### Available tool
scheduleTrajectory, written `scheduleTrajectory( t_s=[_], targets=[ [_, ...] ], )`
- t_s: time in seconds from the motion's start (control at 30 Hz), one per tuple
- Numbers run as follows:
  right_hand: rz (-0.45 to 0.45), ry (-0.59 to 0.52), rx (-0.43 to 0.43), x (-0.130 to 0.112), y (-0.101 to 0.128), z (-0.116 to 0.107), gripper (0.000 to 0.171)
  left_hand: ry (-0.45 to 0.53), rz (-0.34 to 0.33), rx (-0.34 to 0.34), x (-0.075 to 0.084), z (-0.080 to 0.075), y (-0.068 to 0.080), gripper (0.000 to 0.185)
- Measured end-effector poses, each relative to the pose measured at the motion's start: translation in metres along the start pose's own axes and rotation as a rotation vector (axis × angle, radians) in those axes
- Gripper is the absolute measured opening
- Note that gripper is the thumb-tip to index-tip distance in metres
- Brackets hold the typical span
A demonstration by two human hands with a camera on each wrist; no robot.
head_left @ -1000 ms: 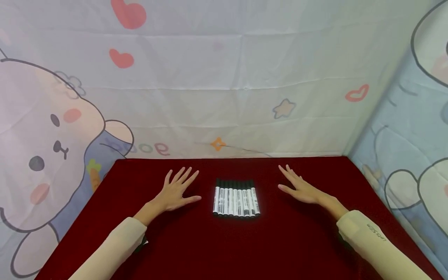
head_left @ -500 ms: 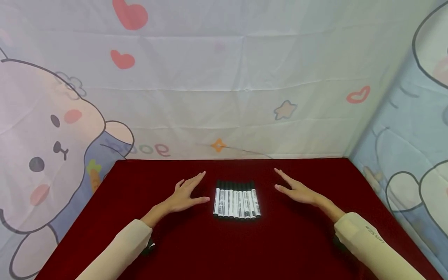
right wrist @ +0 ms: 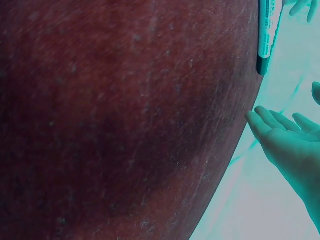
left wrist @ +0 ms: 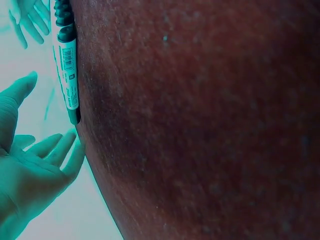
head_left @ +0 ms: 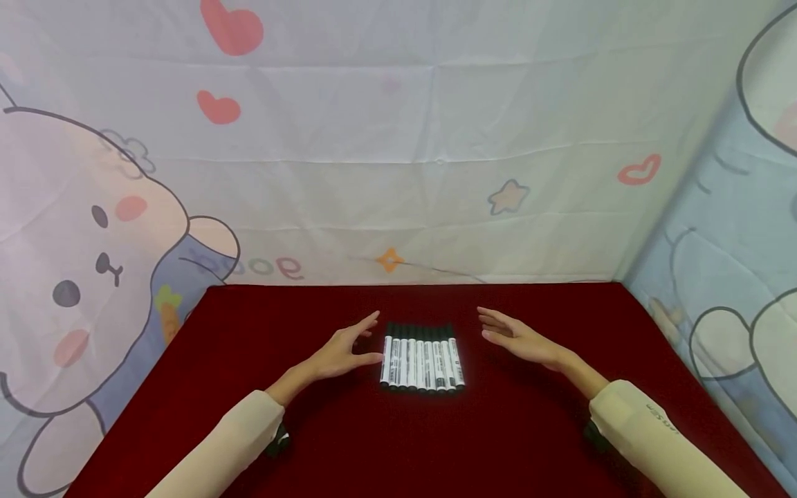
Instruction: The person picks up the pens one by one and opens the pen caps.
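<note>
A row of several white markers (head_left: 421,363) with black caps lies side by side on the dark red tablecloth, caps toward the far edge. Just left of the row is my left hand (head_left: 339,353), thumb apart from the fingers, its thumb tip close to the leftmost marker; contact cannot be made out. My right hand (head_left: 523,339) stays a short way off to the right of the row, fingers extended and holding nothing. In the left wrist view a marker (left wrist: 69,75) shows beyond the left fingertips. The right wrist view has a marker (right wrist: 267,35) past the right fingers.
The red cloth (head_left: 436,443) covers the whole table. A printed curtain (head_left: 349,138) with hearts and cartoon animals hangs behind the far edge, and another printed curtain (head_left: 728,242) borders the right side. Dark straps sit under both pale sleeves.
Both hands have come inward toward the marker row, the left one farther than the right. Their spread fingers have drawn closer together. The markers have not moved on the cloth.
</note>
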State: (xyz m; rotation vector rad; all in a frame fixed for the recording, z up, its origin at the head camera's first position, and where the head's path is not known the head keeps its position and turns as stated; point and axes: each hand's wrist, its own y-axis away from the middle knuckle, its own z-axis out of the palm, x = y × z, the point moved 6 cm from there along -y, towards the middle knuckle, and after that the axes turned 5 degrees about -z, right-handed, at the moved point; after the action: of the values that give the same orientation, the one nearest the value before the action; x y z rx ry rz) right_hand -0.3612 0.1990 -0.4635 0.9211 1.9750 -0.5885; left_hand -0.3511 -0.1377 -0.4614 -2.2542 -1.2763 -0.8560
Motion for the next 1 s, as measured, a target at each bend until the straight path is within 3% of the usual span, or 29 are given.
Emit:
scheduleTrajectory(
  t_s=[0.17,0.43,0.63,1.0],
  targets=[
    [-0.015,-0.064,-0.013,0.002,-0.002,0.001,0.061,0.043,0.032,-0.019,0.002,0.003,-0.006,0.084],
    [-0.006,-0.145,-0.041,0.001,-0.007,0.008,0.060,0.059,0.022,-0.029,0.004,0.011,-0.014,0.072],
    [-0.013,-0.179,-0.073,-0.002,-0.011,0.015,0.058,0.037,0.017,0.019,0.005,0.013,-0.014,0.067],
    [0.009,-0.157,-0.080,-0.007,-0.006,0.019,0.055,0.017,-0.054,0.077,0.006,0.024,-0.013,0.062]
  ],
)
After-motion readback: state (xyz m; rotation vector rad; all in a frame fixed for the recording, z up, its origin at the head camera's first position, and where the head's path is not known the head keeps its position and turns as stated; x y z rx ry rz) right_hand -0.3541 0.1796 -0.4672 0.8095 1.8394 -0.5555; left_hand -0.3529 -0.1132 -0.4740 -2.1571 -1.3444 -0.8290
